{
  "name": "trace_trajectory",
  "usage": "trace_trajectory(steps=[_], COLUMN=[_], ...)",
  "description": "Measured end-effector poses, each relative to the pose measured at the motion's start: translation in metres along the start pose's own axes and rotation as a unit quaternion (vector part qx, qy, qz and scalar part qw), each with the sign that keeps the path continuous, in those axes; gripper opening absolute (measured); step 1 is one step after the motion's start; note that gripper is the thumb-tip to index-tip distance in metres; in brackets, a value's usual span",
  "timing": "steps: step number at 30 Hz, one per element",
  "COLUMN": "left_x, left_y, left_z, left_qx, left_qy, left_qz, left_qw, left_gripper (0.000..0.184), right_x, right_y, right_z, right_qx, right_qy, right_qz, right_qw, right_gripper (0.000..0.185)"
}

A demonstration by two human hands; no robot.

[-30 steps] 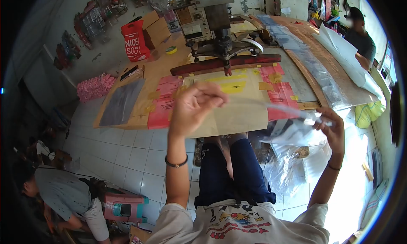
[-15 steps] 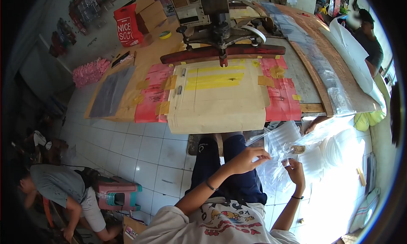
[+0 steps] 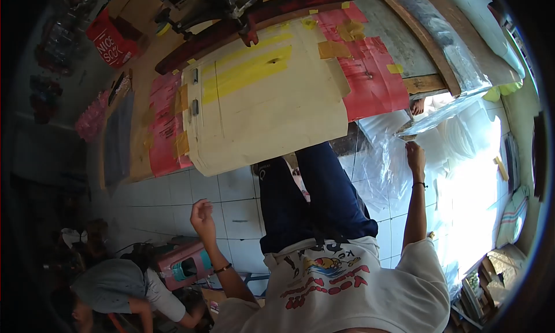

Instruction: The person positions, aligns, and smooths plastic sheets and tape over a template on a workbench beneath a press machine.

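Observation:
My right hand [image 3: 414, 156] is closed at the edge of the clear plastic sheets [image 3: 384, 159], right of the table; what its fingers hold is too small to make out. My left hand [image 3: 202, 215] is raised over the floor tiles left of my legs, fingers loosely curled and apart, holding nothing visible. In front of me a cream sheet [image 3: 277, 110] with yellow strips overhangs the table edge, between red sheets [image 3: 376, 78] fixed with brown tape. A dark red curved bar [image 3: 202, 43] of the press lies across its far side.
At the lower left a person [image 3: 115, 286] bends beside a pink and teal stool [image 3: 188, 266]. A red bag [image 3: 110, 43] and cardboard box stand at the back left. Long plastic sheeting [image 3: 457, 49] runs along the table's right side. Boards and bundles lie at the lower right.
The clear strip between my hands is no longer seen there. My hands have parted, the left moving left and the right toward the plastic sheets. The view has tilted and shifted.

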State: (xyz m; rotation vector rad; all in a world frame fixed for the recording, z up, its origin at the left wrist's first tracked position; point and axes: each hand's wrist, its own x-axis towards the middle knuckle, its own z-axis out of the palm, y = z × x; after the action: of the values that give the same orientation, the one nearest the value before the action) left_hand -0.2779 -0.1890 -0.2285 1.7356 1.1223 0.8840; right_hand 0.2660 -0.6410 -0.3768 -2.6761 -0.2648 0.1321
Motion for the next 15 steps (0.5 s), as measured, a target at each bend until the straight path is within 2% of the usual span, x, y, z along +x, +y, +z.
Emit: trace_trajectory(steps=[4,6,8,10,11,12,14,15], left_x=[0.045,0.076,0.102,0.126,0.141,0.159,0.190,0.203], left_y=[0.035,0.049,0.077,0.110,0.119,0.118,0.105,0.094], left_z=[-0.068,-0.094,-0.108,-0.108,-0.106,-0.103,-0.103,-0.108], left_qx=[0.112,0.170,0.221,0.308,0.350,0.344,0.340,0.382], left_qy=[0.171,0.245,0.266,0.245,0.242,0.229,0.189,0.170], left_qz=[0.061,0.122,0.168,0.213,0.235,0.220,0.186,0.174], left_qw=[0.977,0.947,0.923,0.894,0.874,0.884,0.902,0.892], left_gripper=[0.014,0.019,0.024,0.033,0.038,0.043,0.054,0.058], right_x=[0.007,0.005,-0.001,-0.012,-0.021,-0.028,-0.053,-0.067], right_y=[0.000,-0.001,-0.003,0.011,0.014,0.022,0.047,0.055], right_z=[0.000,-0.002,0.005,0.031,0.044,0.057,0.094,0.107], right_qx=[-0.005,-0.016,-0.043,-0.070,-0.064,-0.082,-0.130,-0.122], right_qy=[0.038,0.043,0.046,0.058,0.047,-0.008,-0.054,-0.103], right_qz=[-0.004,-0.027,-0.073,-0.106,-0.087,-0.051,-0.018,0.038], right_qw=[0.999,0.999,0.995,0.990,0.993,0.995,0.990,0.986], right_gripper=[0.024,0.024,0.026,0.026,0.025,0.024,0.029,0.034])
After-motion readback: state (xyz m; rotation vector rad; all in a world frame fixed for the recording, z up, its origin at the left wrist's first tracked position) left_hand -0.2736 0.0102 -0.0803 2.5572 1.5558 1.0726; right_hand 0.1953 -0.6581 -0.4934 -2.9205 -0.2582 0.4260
